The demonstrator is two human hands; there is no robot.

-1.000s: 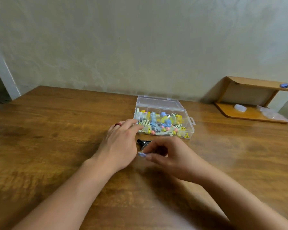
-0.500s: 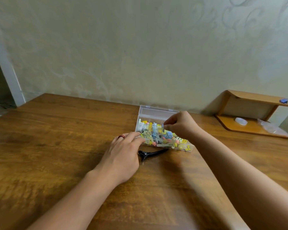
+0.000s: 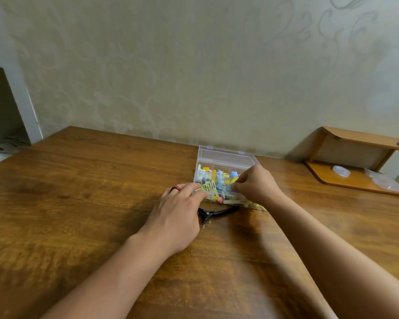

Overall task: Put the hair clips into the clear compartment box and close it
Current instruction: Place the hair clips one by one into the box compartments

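The clear compartment box (image 3: 226, 157) stands open on the wooden table, lid tilted back toward the wall, holding several small hair clips (image 3: 213, 180) in yellow, blue, white and pink. My left hand (image 3: 177, 215), with a red ring, rests on the table, its fingertips touching the box's front left corner. My right hand (image 3: 256, 186) hovers over the box's right half with fingers pinched together; whether a clip is between them is hidden. A black hair clip (image 3: 213, 212) lies on the table just in front of the box, between my hands.
A low wooden shelf (image 3: 355, 157) stands at the back right with a white round thing (image 3: 341, 170) and a clear bag (image 3: 384, 180) on its base. The patterned wall runs right behind the table. A white door frame (image 3: 16, 88) stands at the far left.
My right hand left the table in front of the box and moved up over the box's right half. The black clip lies uncovered. My left hand stayed at the box's corner.
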